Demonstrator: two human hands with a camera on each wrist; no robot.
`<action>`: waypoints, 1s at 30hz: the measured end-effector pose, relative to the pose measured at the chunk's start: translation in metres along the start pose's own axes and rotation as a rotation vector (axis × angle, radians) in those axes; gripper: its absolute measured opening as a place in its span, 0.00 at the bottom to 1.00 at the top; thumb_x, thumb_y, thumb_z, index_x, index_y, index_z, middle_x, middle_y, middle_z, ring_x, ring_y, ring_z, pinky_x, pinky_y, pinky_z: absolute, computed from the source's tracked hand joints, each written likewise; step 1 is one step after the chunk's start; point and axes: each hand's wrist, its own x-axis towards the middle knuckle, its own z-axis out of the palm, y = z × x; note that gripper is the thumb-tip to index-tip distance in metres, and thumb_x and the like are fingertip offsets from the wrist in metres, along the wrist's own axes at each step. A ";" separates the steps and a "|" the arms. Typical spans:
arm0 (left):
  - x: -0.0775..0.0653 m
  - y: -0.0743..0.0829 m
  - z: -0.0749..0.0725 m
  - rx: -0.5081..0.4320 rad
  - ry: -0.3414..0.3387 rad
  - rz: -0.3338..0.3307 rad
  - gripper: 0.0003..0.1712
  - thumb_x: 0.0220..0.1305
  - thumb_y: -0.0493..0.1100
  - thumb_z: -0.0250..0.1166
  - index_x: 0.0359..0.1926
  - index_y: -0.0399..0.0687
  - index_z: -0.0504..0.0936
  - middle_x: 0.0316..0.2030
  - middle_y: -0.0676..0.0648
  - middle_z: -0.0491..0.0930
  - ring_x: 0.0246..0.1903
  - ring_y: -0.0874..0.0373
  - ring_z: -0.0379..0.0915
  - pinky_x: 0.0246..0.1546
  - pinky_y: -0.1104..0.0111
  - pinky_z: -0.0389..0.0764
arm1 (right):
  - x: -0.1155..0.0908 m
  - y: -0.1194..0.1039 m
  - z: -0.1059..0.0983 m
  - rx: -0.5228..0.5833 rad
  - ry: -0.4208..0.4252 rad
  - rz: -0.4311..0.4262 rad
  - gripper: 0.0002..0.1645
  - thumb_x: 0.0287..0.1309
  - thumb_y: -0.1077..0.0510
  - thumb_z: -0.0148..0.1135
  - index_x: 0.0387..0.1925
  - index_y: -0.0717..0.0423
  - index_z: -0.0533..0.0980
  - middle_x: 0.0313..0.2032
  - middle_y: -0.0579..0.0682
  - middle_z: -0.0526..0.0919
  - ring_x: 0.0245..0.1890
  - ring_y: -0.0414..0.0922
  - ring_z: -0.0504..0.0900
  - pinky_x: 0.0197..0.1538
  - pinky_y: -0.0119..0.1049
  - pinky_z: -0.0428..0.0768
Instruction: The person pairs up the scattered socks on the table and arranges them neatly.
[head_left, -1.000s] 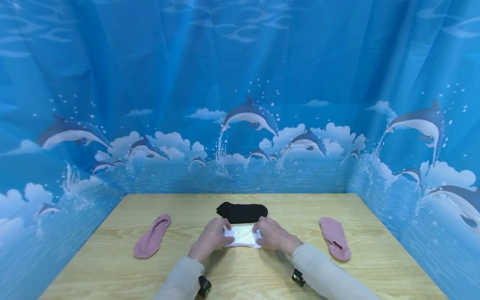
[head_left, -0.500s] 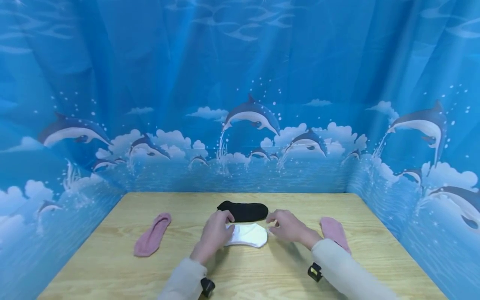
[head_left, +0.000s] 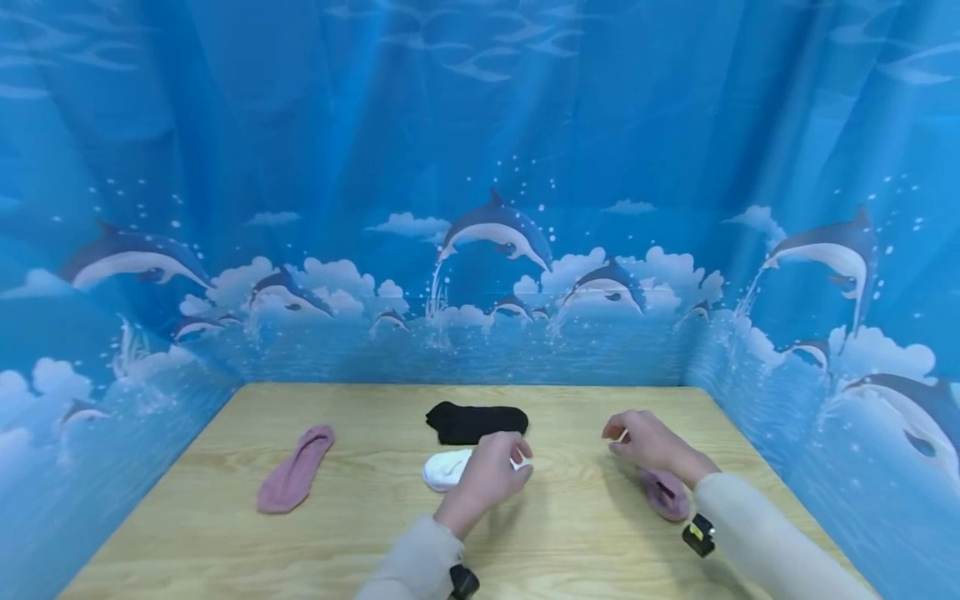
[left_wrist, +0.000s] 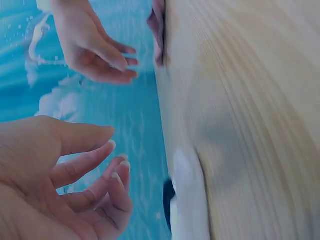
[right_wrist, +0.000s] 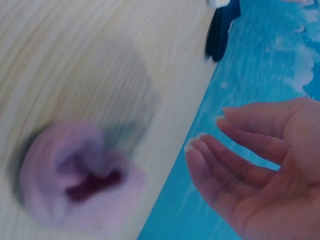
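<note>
My left hand (head_left: 489, 475) hovers over the white sock (head_left: 444, 469), hiding its right part in the head view. In the left wrist view those fingers are loosely bent with nothing between them, apart from the white sock (left_wrist: 189, 200). Off to the right, my right hand (head_left: 651, 442) is above the right pink sock (head_left: 666, 497), whose far part it covers. The right wrist view shows this hand's fingers (right_wrist: 250, 170) loosely bent and holding nothing, with the pink sock (right_wrist: 55, 185) lying apart from them, its dark opening facing up.
A black sock (head_left: 476, 423) lies flat just behind the white one. Another pink sock (head_left: 296, 471) rests slanted on the left of the wooden table (head_left: 360, 533). Blue dolphin-print curtains (head_left: 480, 333) stand round the table's back and sides.
The right hand has left the white sock and moved right to the right pink sock. The left hand has let go of the white sock's left end and shifted right above it.
</note>
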 end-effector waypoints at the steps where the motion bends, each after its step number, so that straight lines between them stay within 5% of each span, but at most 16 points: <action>1: 0.002 0.004 0.004 -0.007 -0.013 -0.001 0.07 0.60 0.35 0.73 0.40 0.41 0.87 0.33 0.47 0.84 0.31 0.60 0.77 0.31 0.70 0.78 | -0.001 0.004 -0.001 -0.010 0.007 -0.011 0.11 0.59 0.67 0.67 0.44 0.65 0.83 0.40 0.58 0.89 0.38 0.48 0.86 0.43 0.44 0.85; 21: 0.022 0.046 0.075 -0.134 -0.119 0.004 0.07 0.54 0.34 0.75 0.35 0.41 0.86 0.24 0.51 0.81 0.23 0.68 0.70 0.26 0.77 0.73 | -0.011 0.056 -0.009 -0.038 0.018 0.046 0.09 0.60 0.60 0.69 0.38 0.64 0.84 0.35 0.56 0.88 0.36 0.49 0.85 0.39 0.45 0.84; 30: 0.027 0.061 0.095 -0.134 -0.125 -0.058 0.07 0.54 0.34 0.75 0.33 0.44 0.86 0.21 0.55 0.78 0.21 0.67 0.69 0.25 0.77 0.73 | -0.009 0.080 -0.005 -0.088 0.044 0.050 0.13 0.47 0.68 0.68 0.39 0.65 0.84 0.37 0.60 0.88 0.41 0.58 0.86 0.44 0.51 0.85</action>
